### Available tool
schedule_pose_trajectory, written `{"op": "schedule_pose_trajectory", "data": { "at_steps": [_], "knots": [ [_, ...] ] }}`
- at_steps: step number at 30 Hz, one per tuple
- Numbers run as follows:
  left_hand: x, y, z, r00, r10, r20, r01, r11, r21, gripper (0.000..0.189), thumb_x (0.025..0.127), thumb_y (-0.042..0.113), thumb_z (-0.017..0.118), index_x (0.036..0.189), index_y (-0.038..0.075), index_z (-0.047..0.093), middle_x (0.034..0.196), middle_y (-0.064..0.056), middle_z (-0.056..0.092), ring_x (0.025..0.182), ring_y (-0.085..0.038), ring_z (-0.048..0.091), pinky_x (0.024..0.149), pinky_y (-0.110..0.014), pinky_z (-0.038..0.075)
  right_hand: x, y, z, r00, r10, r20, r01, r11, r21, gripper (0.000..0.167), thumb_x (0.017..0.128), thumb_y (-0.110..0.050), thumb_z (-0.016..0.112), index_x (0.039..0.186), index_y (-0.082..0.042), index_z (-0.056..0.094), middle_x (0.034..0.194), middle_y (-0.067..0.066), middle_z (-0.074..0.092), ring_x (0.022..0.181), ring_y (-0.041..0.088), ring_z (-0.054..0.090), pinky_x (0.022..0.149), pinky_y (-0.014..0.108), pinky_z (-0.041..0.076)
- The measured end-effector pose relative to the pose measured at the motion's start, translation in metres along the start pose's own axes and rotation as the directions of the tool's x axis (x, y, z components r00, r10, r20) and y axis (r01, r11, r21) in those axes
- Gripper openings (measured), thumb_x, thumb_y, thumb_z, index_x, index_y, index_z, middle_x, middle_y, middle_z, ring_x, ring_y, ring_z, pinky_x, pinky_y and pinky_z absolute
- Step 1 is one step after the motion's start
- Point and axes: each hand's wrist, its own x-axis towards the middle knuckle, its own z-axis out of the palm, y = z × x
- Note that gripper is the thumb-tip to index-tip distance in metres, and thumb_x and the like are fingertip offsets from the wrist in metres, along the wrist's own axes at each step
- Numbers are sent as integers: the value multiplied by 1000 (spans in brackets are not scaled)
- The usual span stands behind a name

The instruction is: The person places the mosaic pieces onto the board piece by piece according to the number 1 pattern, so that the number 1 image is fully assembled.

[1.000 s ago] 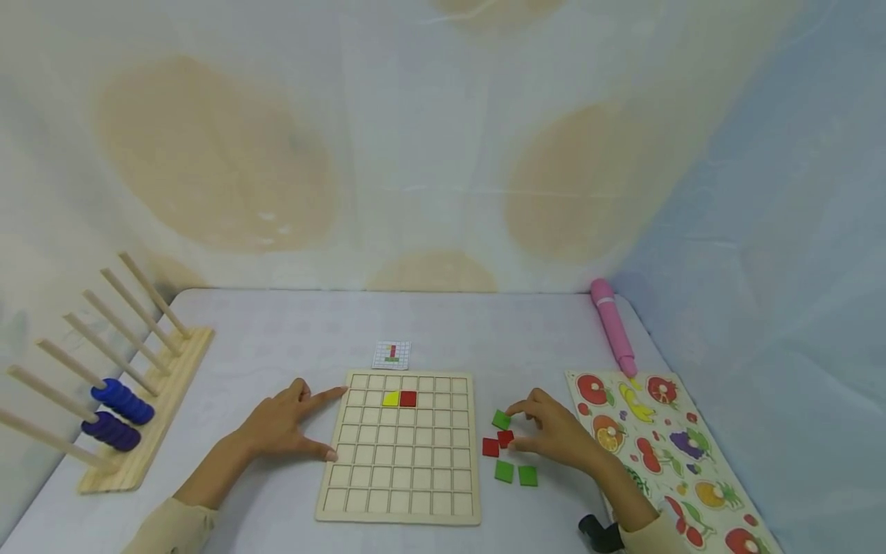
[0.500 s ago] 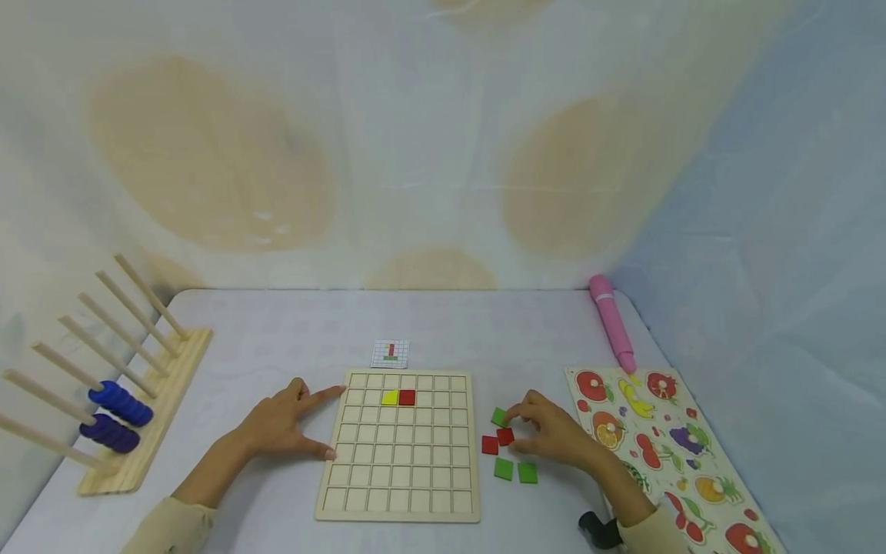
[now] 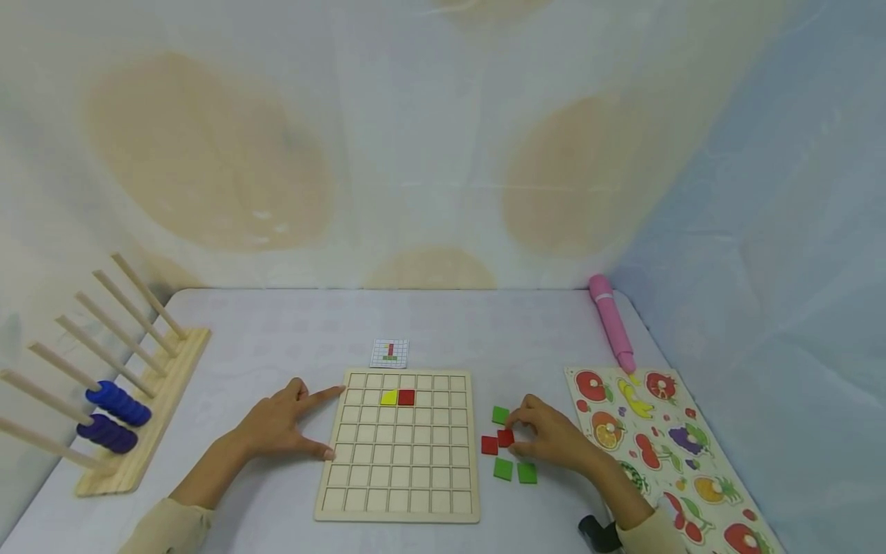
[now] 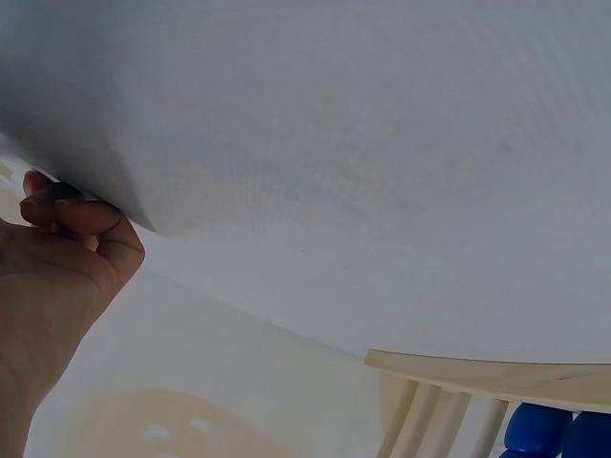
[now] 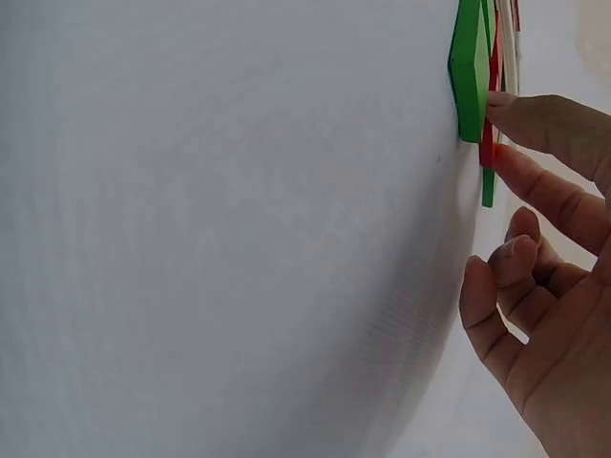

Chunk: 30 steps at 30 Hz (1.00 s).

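The left hand [image 3: 280, 423] rests at the left edge of a pale wooden grid board [image 3: 398, 509], index finger and thumb spread apart and touching its rim. On the board lie a yellow tile with a slanted or rounded corner [image 3: 389, 398] and a red square tile [image 3: 406, 398]. Right of the board, the right hand [image 3: 551, 437] pinches a red tile [image 3: 504, 438] between thumb and index finger, the tile still at table level. Another red tile [image 3: 489, 445] and green tiles [image 3: 501, 415] lie around it. In the right wrist view a green tile [image 5: 468, 76] stands near the thumb.
A small pattern card [image 3: 390, 354] lies behind the board. Leftward stands a wooden peg rack [image 3: 190, 354] with blue rings [image 3: 123, 402]. At the right are a fruit-picture board [image 3: 667, 446], a pink pen-shaped object [image 3: 612, 323] and a black object [image 3: 597, 535] by the right wrist.
The right index finger has shifted slightly from the upper green tile toward the red tile. The left hand keeps its place on the board's edge.
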Motion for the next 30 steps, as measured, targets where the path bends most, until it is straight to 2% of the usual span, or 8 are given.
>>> {"op": "schedule_pose_trajectory", "data": {
  "at_steps": [10, 16, 20, 30],
  "knots": [
    [0, -2, 3, 1000, 9, -5, -9, 1000, 5, 103, 59, 81, 73, 148, 37, 46, 94, 1, 36, 68, -13, 34, 58, -25, 28, 4, -5, 3, 998, -39, -44, 38, 999, -25, 18, 80, -20, 83, 93, -20, 70, 90, -7, 50, 83, 8, 48, 71, 22, 45],
    [1, -3, 4, 1000, 10, -8, -10, 1000, 5, 103, 58, 82, 72, 148, 37, 47, 93, 1, 35, 68, -13, 34, 57, -26, 27, 11, -16, 2, 994, -85, -76, 89, 995, 52, 17, 80, -16, 82, 92, -19, 70, 89, -3, 52, 84, 14, 50, 72, 24, 46],
    [1, -4, 4, 1000, 5, -4, -5, 1000, 8, 104, 58, 84, 71, 148, 38, 46, 94, 1, 35, 68, -13, 34, 58, -26, 28, 18, -26, 5, 992, -110, -64, 115, 989, 89, 17, 80, -12, 80, 92, -18, 70, 90, 0, 53, 84, 17, 50, 72, 25, 45],
    [1, -5, 5, 1000, 14, -12, -14, 1000, 15, 105, 58, 84, 71, 148, 36, 46, 93, 1, 34, 68, -13, 33, 58, -25, 28, 37, -51, 14, 982, -187, -27, 188, 981, 48, 18, 82, -20, 81, 96, -17, 70, 92, 2, 52, 82, 19, 51, 70, 21, 43]
  ]
}}
